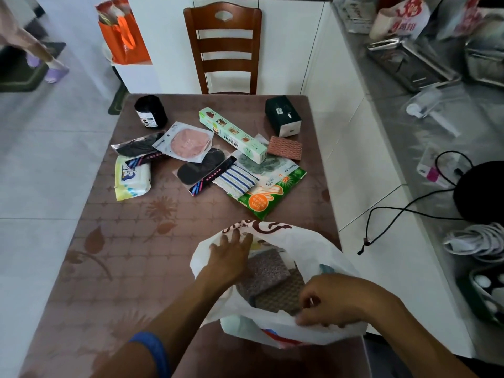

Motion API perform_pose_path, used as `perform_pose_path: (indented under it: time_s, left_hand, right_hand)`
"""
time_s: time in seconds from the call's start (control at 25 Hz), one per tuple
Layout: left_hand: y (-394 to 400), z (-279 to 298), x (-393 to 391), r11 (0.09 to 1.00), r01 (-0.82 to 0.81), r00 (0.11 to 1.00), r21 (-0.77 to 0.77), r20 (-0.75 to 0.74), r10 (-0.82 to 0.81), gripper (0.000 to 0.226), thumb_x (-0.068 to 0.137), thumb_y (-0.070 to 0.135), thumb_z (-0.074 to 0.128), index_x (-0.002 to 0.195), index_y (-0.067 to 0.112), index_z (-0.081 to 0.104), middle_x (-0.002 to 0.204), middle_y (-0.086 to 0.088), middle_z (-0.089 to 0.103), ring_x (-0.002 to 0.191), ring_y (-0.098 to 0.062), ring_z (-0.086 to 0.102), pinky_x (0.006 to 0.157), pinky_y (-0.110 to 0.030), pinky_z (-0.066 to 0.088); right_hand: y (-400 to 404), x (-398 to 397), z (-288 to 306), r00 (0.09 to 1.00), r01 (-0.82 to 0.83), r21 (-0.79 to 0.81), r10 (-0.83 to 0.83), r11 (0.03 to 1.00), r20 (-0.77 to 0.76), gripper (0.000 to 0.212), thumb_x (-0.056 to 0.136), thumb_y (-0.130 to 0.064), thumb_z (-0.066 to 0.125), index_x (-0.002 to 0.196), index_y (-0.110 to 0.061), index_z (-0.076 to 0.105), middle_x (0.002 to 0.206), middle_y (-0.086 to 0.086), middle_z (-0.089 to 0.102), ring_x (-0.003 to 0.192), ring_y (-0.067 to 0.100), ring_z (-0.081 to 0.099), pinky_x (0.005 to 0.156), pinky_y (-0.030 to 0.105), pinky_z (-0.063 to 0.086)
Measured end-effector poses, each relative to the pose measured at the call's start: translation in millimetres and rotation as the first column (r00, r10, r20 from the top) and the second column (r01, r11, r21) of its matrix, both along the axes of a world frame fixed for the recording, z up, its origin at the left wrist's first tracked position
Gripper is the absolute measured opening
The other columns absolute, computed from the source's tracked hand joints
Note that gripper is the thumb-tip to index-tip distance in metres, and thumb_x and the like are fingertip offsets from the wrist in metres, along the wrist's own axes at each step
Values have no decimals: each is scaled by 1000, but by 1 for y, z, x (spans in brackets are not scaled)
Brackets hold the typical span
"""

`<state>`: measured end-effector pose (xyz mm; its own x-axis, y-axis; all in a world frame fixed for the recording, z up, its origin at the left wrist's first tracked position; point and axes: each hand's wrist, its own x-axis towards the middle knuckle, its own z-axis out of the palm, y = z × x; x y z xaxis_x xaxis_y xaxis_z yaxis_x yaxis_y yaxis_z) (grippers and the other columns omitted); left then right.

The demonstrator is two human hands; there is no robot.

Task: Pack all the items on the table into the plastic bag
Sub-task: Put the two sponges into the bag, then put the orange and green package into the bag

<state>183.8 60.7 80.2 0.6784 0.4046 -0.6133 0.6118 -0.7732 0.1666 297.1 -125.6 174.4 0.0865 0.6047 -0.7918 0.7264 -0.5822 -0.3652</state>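
Two flat scouring pads (268,279), grey and brown, already lie inside your crinkled white plastic bag with red-brown print (275,331), which gapes open at the near edge of the brown patterned table (109,268). Your left hand (231,255) lies flat, fingers spread, on its far rim; your right hand (327,301) pinches the near rim. Beyond, a green-and-white packet of gloves (272,192) and a long pale-green box (233,133) lie unpacked.
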Motion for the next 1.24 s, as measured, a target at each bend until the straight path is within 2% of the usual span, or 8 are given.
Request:
perform_pose_path:
  time_s: [0.28,0.44,0.56,0.72,0.84,1.0,1.08,1.24]
  left_hand:
    - [49,17,10,927,-357,789,-111,496,363,25,89,32,60,112,23,62,115,1,66,94,-11,56,76,-23,44]
    - [106,-28,54,769,-562,684,-303,352,639,27,85,34,64,108,21,62,108,-2,67,94,-18,63,85,-37,55]
    - [131,-72,92,448,-695,464,-562,125,877,43,76,44,70,109,16,67,111,-6,70,96,-24,66,90,-43,54]
    - [146,-132,134,253,-768,286,-589,39,957,73,56,52,81,115,14,61,114,-5,66,100,-27,65,90,-41,54]
    - [140,-134,143,9,-720,111,-694,-103,988,36,68,20,81,94,9,60,108,-13,66,95,-29,65,84,-41,56]
    - [117,-94,129,-98,-660,76,-745,-196,978,34,68,10,77,99,5,64,88,-14,68,74,-23,65,63,-35,59]
    - [97,-57,116,-126,-572,81,-810,-209,975,22,80,7,70,101,3,65,77,-10,68,67,-21,64,57,-31,55]
    - [77,23,76,-93,-337,160,-937,-154,975,19,77,11,73,96,14,71,99,-10,77,85,-23,74,81,-41,57]
  right_hand:
    - [81,17,-15,900,369,590,-434,718,-35,18,89,-36,61,107,-32,61,100,-13,67,86,4,64,75,27,57]
    - [121,43,-39,869,394,604,-494,693,0,22,89,-35,60,110,-26,59,107,-5,64,93,10,59,80,33,53]
    - [117,43,-55,852,426,609,-523,669,-21,26,88,-36,61,113,-28,60,112,-7,64,101,10,57,86,30,49]
    - [88,42,-74,791,484,625,-611,612,-13,22,88,-31,64,109,-26,64,102,-15,61,95,3,54,76,6,40]
    - [72,39,-75,772,531,576,-636,621,-26,18,89,-32,63,106,-28,64,98,-17,58,88,-2,53,70,2,39]
    - [70,42,-70,727,638,516,-668,571,-159,12,88,-28,65,99,-32,65,93,-23,64,88,-15,56,69,2,44]
    - [73,43,-67,605,764,472,-742,440,-288,12,87,-22,67,97,-30,66,95,-17,69,89,-6,61,74,15,50]
    - [86,44,-69,-74,997,-54,-795,-52,-602,36,86,-24,70,119,-18,59,110,10,69,94,25,67,75,41,59]
